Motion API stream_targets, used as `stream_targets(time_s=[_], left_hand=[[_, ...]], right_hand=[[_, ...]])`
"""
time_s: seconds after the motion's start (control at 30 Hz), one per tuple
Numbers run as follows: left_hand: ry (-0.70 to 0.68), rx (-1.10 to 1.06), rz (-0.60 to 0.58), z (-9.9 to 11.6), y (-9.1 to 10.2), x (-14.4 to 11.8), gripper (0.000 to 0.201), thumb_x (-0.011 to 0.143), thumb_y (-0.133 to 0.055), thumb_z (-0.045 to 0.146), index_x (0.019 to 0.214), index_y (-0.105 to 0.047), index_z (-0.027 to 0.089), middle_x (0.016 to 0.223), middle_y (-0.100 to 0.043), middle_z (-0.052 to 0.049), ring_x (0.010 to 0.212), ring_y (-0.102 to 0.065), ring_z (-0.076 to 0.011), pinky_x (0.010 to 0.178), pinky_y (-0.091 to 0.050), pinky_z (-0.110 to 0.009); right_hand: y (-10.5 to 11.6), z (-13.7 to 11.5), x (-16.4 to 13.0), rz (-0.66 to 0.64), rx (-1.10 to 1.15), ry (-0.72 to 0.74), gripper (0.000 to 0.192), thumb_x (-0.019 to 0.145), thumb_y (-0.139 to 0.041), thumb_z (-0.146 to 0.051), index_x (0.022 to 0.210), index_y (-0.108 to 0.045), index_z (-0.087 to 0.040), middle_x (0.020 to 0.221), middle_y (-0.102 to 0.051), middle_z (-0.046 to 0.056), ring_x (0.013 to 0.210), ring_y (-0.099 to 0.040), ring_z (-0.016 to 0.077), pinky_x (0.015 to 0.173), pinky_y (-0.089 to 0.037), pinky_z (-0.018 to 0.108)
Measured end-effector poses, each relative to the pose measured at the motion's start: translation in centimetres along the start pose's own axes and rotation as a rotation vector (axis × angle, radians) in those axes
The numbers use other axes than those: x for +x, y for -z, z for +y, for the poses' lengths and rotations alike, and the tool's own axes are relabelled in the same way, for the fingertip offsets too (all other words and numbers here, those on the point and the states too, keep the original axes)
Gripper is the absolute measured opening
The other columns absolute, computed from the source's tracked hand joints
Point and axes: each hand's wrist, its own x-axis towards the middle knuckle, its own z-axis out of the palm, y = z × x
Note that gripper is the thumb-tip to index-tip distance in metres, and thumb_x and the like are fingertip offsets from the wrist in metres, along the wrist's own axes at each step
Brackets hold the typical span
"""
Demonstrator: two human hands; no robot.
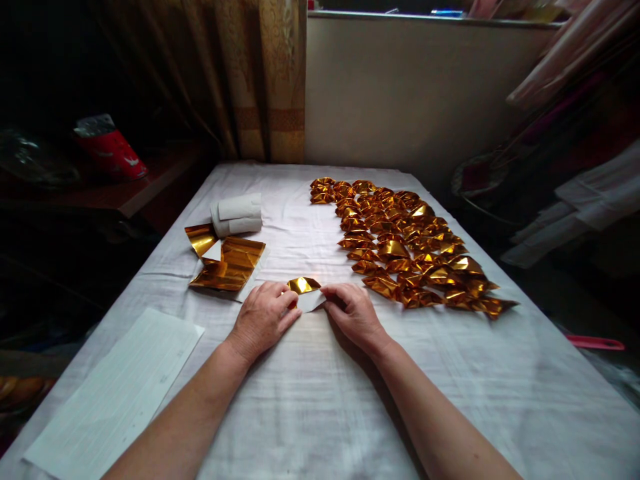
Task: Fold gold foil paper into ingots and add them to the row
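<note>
Two hands meet over one gold foil sheet (305, 291) on the white cloth (350, 400). Its long axis runs side to side. Left hand (263, 317) and right hand (353, 310) pinch its ends. Dozens of folded gold pieces (405, 247) lie beyond, uncountable.

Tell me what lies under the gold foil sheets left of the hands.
The gold foil sheets lie on the white tablecloth; white backing shows at their curled corners. A white roll sits behind them. Whatever lies beneath the stack is covered.
</note>
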Motion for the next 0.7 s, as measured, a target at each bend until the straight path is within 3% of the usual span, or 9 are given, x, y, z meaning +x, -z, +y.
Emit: stream_targets(time_s=[0.2,0.43,0.6,0.7], left_hand=[[-0.010,0.008,0.029,0.2,0.0,0.0,0.008,0.086,-0.065,0.029,0.088,-0.062,0.023,0.097,-0.064,-0.003,0.093,-0.056,-0.0207,0.086,-0.042,-0.036],[-0.010,0.010,0.015,0.1,0.0,0.0,0.008,0.086,-0.065,0.030,0.089,-0.062,0.022,0.095,-0.064,-0.003,0.093,-0.056,-0.0209,0.085,-0.042,-0.036],[-0.027,0.050,0.038,0.1,-0.2,-0.2,0.031,0.087,-0.063,0.029,0.118,-0.062,0.027,0.100,-0.064,-0.004,0.094,-0.055,-0.0219,0.084,-0.042,-0.037],[-0.046,0.079,0.030,0.2,-0.3,-0.2,0.031,0.090,-0.059,0.030,0.121,-0.063,0.030,0.101,-0.063,-0.005,0.095,-0.055,-0.0228,0.084,-0.041,-0.038]], right_hand=[[-0.5,-0.5,0.2,0.049,-0.021,-0.033,0.012,0.080,-0.064,-0.019,0.090,-0.064,-0.024,0.082,-0.071,0.000,0.079,-0.063,0.0186,0.080,-0.042,0.034],[-0.5,-0.8,0.0,-0.084,-0.108,0.188,0.012,0.089,-0.059,-0.018,0.087,-0.068,-0.026,0.098,-0.074,0.001,0.092,-0.063,0.0182,0.085,-0.040,0.034],[-0.2,-1.3,-0.1,-0.135,-0.185,0.290,0.016,0.092,-0.057,-0.022,0.096,-0.072,-0.027,0.106,-0.074,0.002,0.096,-0.062,0.0187,0.090,-0.041,0.037],[0.2,-1.6,-0.2,-0.178,-0.225,0.322,0.019,0.092,-0.057,-0.023,0.102,-0.072,-0.028,0.112,-0.073,0.002,0.099,-0.060,0.0201,0.093,-0.040,0.040]])
